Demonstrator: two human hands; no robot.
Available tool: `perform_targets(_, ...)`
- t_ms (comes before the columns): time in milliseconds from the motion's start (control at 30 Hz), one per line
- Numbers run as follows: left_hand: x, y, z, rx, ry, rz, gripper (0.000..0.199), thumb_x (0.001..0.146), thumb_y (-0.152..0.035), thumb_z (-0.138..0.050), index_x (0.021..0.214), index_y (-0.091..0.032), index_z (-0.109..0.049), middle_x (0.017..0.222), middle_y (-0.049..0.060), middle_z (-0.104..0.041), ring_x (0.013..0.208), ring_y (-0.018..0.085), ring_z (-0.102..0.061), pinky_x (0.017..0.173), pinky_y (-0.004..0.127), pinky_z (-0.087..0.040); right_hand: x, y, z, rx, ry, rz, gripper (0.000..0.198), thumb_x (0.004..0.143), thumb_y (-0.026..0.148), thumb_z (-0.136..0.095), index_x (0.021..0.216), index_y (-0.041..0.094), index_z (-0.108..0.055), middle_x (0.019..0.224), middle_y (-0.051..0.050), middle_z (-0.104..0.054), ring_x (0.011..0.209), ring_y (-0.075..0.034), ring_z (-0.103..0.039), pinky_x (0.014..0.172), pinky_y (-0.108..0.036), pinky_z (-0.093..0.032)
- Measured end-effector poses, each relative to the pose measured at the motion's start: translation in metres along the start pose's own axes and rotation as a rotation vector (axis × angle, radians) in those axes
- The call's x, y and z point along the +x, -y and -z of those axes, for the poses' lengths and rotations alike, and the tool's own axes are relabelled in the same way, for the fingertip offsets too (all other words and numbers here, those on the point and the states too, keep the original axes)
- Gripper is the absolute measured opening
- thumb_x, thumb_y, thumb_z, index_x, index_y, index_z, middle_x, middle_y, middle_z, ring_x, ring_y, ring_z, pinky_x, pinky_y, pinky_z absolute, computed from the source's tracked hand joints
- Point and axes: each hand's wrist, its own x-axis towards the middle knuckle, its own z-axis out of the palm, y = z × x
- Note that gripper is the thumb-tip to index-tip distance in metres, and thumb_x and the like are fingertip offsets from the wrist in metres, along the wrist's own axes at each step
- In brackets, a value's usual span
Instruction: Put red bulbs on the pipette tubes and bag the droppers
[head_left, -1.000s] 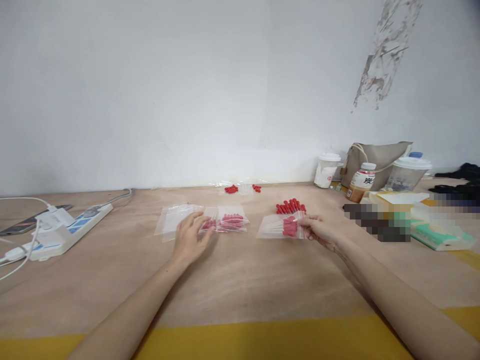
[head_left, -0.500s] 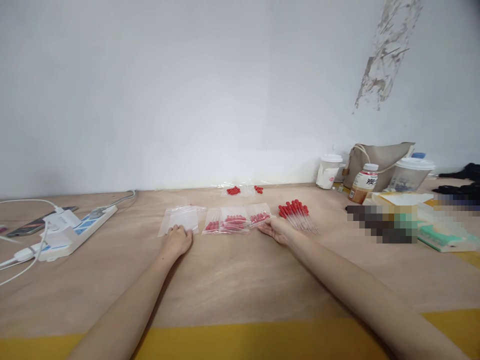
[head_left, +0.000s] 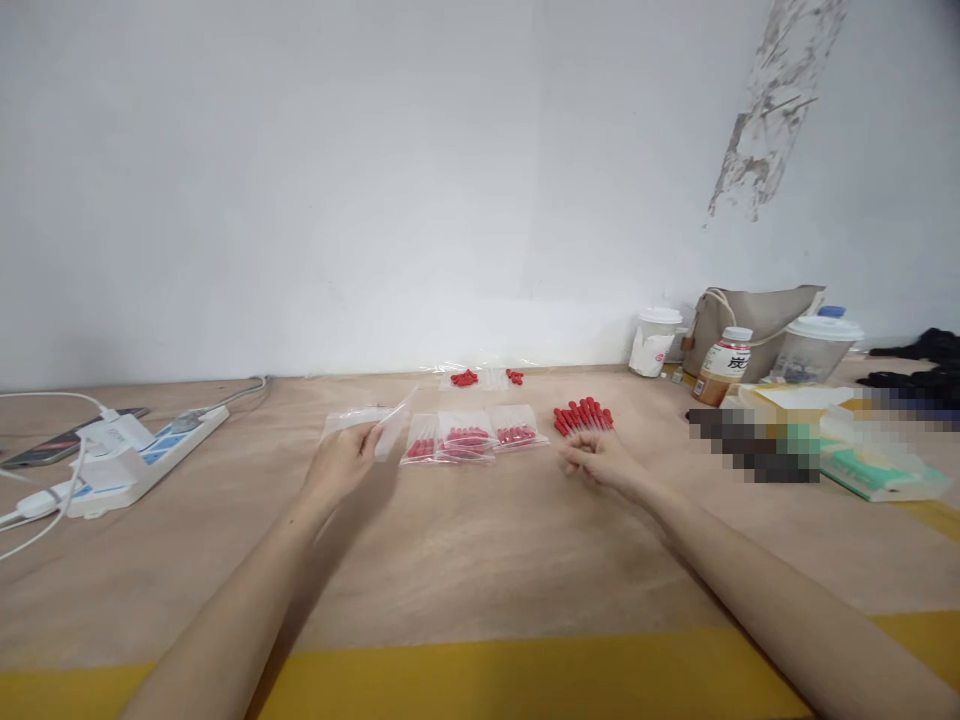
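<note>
My left hand [head_left: 346, 458] pinches a small clear plastic bag [head_left: 391, 430] that it has raised at an angle from a stack of flat bags [head_left: 341, 416]. To its right lie several filled bags [head_left: 465, 440] with red-headed pieces inside, some overlapping. My right hand [head_left: 596, 458] hovers beside them, its fingers loosely curled and somewhat apart, with nothing visible in them. Just behind it, a fan of thin clear sticks with red heads [head_left: 585, 414] rests on the table; the hand covers most of their thin ends.
Against the wall lie bags with small red pieces [head_left: 465, 378]. On the left are a white power strip [head_left: 150, 470] with cables and a phone [head_left: 45, 453]. A lidded cup [head_left: 656, 342], a bottle [head_left: 724, 368], a grey bag [head_left: 757, 325] and a tissue pack [head_left: 874, 470] stand or lie right.
My left hand has lifted a bag off the stack, tilting it up. My right hand has let go of the rightmost filled bag and moved right to the red-headed sticks.
</note>
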Motion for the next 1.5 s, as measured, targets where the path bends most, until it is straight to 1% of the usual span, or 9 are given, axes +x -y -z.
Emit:
perform_targets(167, -0.016, -0.029, 0.019, -0.444, 0.016, -0.467, 0.037, 0.089, -0.040, -0.031, 0.108, -0.022, -0.058, 0.109, 0.001, -0.060, 0.105, 0.019, -0.051, 0.090, 0.030, -0.040, 0.009, -0.002, 0.026, -0.523, -0.422, 0.119, 0.015, 0.066, 0.033, -0.055, 0.063, 0.019, -0.058, 0.057, -0.001, -0.058, 0.055, -0.013, -0.052, 0.048, -0.022, -0.032)
perform_targets(267, -0.023, -0.038, 0.013, -0.443, 0.145, -0.622, 0.035, 0.088, -0.040, -0.035, 0.114, -0.026, -0.054, 0.126, 0.001, -0.048, 0.118, 0.020, -0.039, 0.099, 0.036, -0.031, 0.011, -0.007, 0.024, -0.666, -0.437, 0.106, 0.013, 0.067, 0.030, -0.052, 0.066, 0.020, -0.060, 0.064, -0.002, -0.060, 0.060, -0.014, -0.053, 0.051, -0.023, -0.032)
perform_targets(367, -0.029, -0.043, 0.003, -0.388, 0.424, -0.722, 0.037, 0.085, -0.045, -0.042, 0.118, -0.032, -0.050, 0.138, -0.001, -0.030, 0.125, 0.023, -0.028, 0.101, 0.040, -0.027, 0.011, -0.012, 0.015, -0.750, -0.405, 0.132, 0.014, 0.068, 0.030, -0.052, 0.069, 0.019, -0.061, 0.072, -0.004, -0.061, 0.067, -0.016, -0.054, 0.055, -0.024, -0.033)
perform_targets(500, -0.040, -0.051, -0.014, -0.375, 0.576, -0.728, 0.044, 0.083, -0.048, -0.042, 0.125, -0.033, -0.040, 0.141, 0.000, -0.022, 0.128, 0.025, -0.021, 0.102, 0.044, -0.022, 0.013, -0.015, 0.005, -0.847, -0.375, 0.126, 0.018, 0.071, 0.033, -0.051, 0.075, 0.018, -0.060, 0.082, -0.007, -0.062, 0.078, -0.020, -0.056, 0.061, -0.026, -0.036)
perform_targets(700, -0.052, -0.072, -0.027, -0.374, 0.407, -0.744, 0.039, 0.088, -0.036, -0.038, 0.126, -0.028, -0.040, 0.138, 0.003, -0.030, 0.129, 0.023, -0.018, 0.104, 0.044, -0.015, 0.024, 0.005, -0.004, -0.969, -0.319, -0.034, 0.024, 0.076, 0.032, -0.045, 0.084, 0.016, -0.061, 0.089, -0.011, -0.062, 0.085, -0.024, -0.056, 0.068, -0.031, -0.039)
perform_targets(833, -0.057, -0.079, -0.028, -0.388, 0.428, -0.786, 0.042, 0.087, -0.040, -0.039, 0.128, -0.028, -0.038, 0.137, 0.004, -0.032, 0.126, 0.022, -0.026, 0.104, 0.043, -0.017, 0.034, 0.018, -0.009, -0.973, -0.241, -0.147, 0.022, 0.074, 0.025, -0.047, 0.087, 0.013, -0.061, 0.091, -0.014, -0.062, 0.086, -0.025, -0.058, 0.069, -0.032, -0.040)
perform_targets(1033, -0.057, -0.076, -0.036, -0.431, 0.383, -0.763, 0.040, 0.085, -0.038, -0.045, 0.122, -0.026, -0.046, 0.133, 0.006, -0.037, 0.123, 0.023, -0.030, 0.101, 0.040, -0.026, 0.042, 0.017, -0.010, -0.941, -0.285, -0.158, 0.030, 0.077, 0.027, -0.046, 0.100, 0.010, -0.057, 0.099, -0.018, -0.059, 0.092, -0.026, -0.056, 0.074, -0.034, -0.040)
perform_targets(1300, -0.054, -0.073, -0.041, -0.508, 0.335, -0.718, 0.035, 0.086, -0.032, -0.043, 0.120, -0.026, -0.048, 0.124, 0.005, -0.045, 0.114, 0.019, -0.042, 0.096, 0.035, -0.034, 0.048, 0.014, -0.007, -0.876, -0.287, -0.159, 0.021, 0.075, 0.026, -0.050, 0.084, 0.013, -0.062, 0.090, -0.015, -0.062, 0.089, -0.025, -0.056, 0.077, -0.035, -0.038)
perform_targets(1500, -0.053, -0.072, -0.040, -0.480, 0.346, -0.714, 0.037, 0.087, -0.034, -0.042, 0.123, -0.026, -0.044, 0.126, 0.005, -0.044, 0.117, 0.019, -0.039, 0.098, 0.036, -0.033, 0.037, 0.023, 0.012, -0.755, -0.273, -0.037, 0.022, 0.076, 0.030, -0.046, 0.069, 0.013, -0.058, 0.076, -0.012, -0.061, 0.074, -0.019, -0.056, 0.062, -0.027, -0.039)
